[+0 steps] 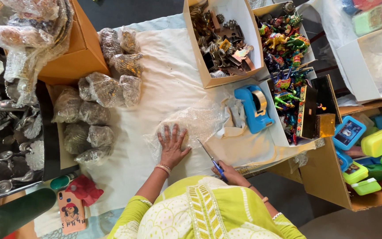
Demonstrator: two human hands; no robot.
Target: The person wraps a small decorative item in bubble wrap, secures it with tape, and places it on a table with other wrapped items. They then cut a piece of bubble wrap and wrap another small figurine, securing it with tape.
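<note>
My left hand (172,144) lies flat, fingers spread, pressing down a sheet of clear bubble wrap (195,121) on the white cloth (164,79). My right hand (231,171) holds blue-handled scissors (212,158), whose blades point up-left at the wrap's near edge, just right of my left hand. Several bubble-wrapped bundles (107,88) lie in a group to the left.
A blue tape dispenser (254,108) sits right of the wrap. Cardboard boxes hold metal pieces (219,40) and colourful figurines (286,44). Silver metalware (5,119) fills the left side. A phone (71,211) lies near left; plastic lunch boxes (372,146) stack far right.
</note>
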